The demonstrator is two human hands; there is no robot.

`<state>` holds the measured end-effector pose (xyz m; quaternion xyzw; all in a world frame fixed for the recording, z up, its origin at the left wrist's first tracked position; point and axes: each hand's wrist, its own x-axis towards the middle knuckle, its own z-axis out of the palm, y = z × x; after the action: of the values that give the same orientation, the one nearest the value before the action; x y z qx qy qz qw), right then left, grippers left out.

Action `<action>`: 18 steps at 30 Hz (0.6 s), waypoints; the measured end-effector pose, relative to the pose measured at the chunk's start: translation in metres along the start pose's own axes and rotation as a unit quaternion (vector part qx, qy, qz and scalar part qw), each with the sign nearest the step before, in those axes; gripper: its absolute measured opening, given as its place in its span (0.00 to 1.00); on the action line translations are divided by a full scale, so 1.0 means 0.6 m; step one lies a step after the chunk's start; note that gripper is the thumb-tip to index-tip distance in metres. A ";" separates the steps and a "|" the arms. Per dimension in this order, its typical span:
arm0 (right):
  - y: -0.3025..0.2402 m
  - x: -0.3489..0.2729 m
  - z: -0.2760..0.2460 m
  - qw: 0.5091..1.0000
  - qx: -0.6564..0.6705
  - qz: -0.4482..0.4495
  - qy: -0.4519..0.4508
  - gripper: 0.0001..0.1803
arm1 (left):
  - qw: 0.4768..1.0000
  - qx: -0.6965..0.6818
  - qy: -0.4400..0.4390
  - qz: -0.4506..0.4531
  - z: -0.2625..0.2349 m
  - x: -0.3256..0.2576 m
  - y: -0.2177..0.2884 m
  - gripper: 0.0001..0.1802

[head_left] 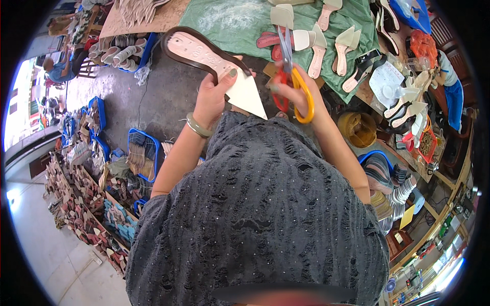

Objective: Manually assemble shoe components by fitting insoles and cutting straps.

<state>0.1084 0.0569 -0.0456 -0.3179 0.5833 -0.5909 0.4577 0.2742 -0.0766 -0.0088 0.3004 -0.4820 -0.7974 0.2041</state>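
Scissors [290, 76] gripped in R hand [298, 94]; L hand [214, 94] fingers clamp shoe sole [204, 53] w/ strap.

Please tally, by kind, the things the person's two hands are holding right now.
Shoe sole with a dark strap, in the left hand: 1
Scissors with red and yellow handles, in the right hand: 1
Total: 2

A pale pointed-toe shoe sole [214, 64] with dark strap, held tilted beside upright red-and-yellow-handled scissors [289, 71].
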 end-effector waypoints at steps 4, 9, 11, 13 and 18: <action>-0.008 0.078 0.058 0.996 0.070 -0.046 -0.018 0.25 | 0.996 0.047 0.067 -0.025 -0.030 0.013 -0.009 0.20; -0.008 0.140 0.118 1.000 0.026 0.004 0.006 0.30 | 0.997 -0.003 0.066 -0.039 -0.083 0.050 0.003 0.19; -0.008 0.169 0.129 0.997 0.070 0.004 -0.024 0.31 | 0.997 -0.033 0.064 -0.031 -0.103 0.070 0.017 0.19; -0.001 0.198 0.137 0.992 0.096 -0.003 -0.084 0.36 | 0.996 -0.061 0.063 -0.020 -0.132 0.094 0.028 0.19; 0.048 0.259 0.159 0.994 0.086 0.061 -0.026 0.36 | 0.994 -0.039 0.054 -0.082 -0.245 0.175 0.031 0.18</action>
<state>0.1413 -0.1203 -0.0873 -0.2564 0.5362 -0.6014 0.5340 0.2969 -0.2444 -0.0742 0.3733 -0.4124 -0.8122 0.1759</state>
